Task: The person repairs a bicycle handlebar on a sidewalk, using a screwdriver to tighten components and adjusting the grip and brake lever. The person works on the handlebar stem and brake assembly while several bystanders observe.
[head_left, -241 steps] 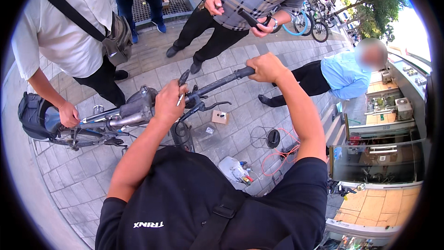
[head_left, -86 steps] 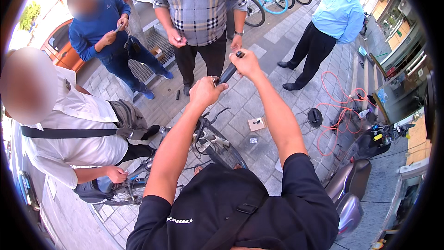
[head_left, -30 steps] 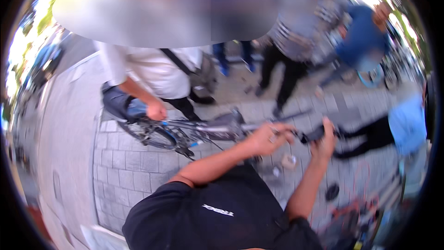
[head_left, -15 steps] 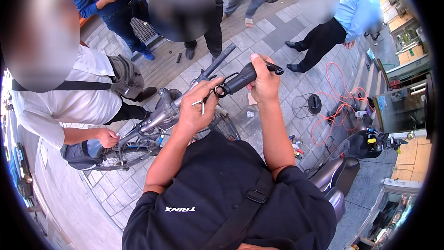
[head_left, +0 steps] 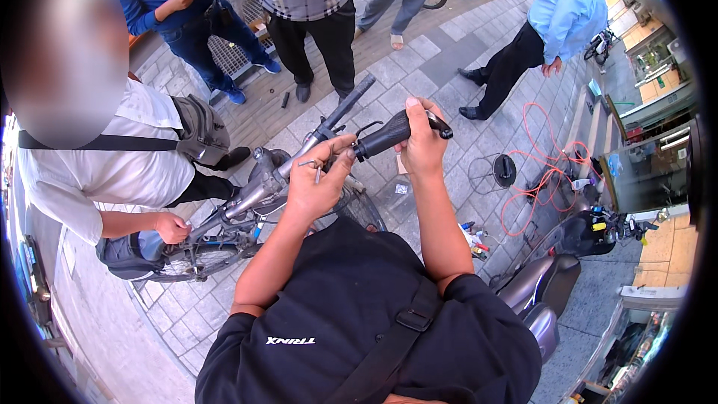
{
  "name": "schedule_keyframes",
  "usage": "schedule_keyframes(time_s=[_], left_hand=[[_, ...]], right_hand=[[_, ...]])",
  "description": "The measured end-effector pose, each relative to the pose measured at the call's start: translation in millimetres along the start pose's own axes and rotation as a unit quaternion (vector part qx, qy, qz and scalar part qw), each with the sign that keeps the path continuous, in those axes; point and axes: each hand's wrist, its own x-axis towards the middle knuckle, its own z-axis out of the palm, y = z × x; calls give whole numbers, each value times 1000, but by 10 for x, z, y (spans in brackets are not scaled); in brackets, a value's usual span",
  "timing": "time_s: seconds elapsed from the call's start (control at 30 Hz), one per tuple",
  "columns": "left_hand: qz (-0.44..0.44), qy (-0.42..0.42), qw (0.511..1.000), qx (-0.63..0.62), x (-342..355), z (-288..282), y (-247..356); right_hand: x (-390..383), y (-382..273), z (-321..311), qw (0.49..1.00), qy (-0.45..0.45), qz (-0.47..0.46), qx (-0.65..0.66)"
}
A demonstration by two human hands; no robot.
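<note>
While gripped: handlebar grip [head_left: 385,133] inside right hand [head_left: 423,144].

Bright daylight falls evenly over the grey paving [head_left: 449,52], with only soft, short shadows under the standing people. The centre is sharp. Toward the rim, straight lines bend strongly and the round picture ends in a black border.
</note>
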Motion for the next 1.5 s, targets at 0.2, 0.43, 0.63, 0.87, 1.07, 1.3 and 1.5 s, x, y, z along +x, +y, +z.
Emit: schedule_keyframes(time_s=[0.2,0.43,0.63,0.87,1.07,1.3,1.5], left_hand=[[47,0,998,31,-62,11,113],[131,-3,991,30,-93,44,168],[-6,-40,998,-53,-137,21,230],[25,-57,994,-89,-122,17,-5],[-57,-123,975,-176,-113,-68,158],[-72,-164,941,-287,-81,-16,111],[-136,-170,871,-440,-75,88,39]], right_hand=[[-11,7,-65,998,-3,-45,42],[-10,7,-115,995,-15,-82,53],[-25,-23,-115,993,-25,-111,41],[-48,-139,-52,991,-19,-126,32],[-7,-172,-68,991,-6,-126,38],[-58,-153,-18,989,-32,-144,23],[-85,-89,15,990,-30,-133,34]])
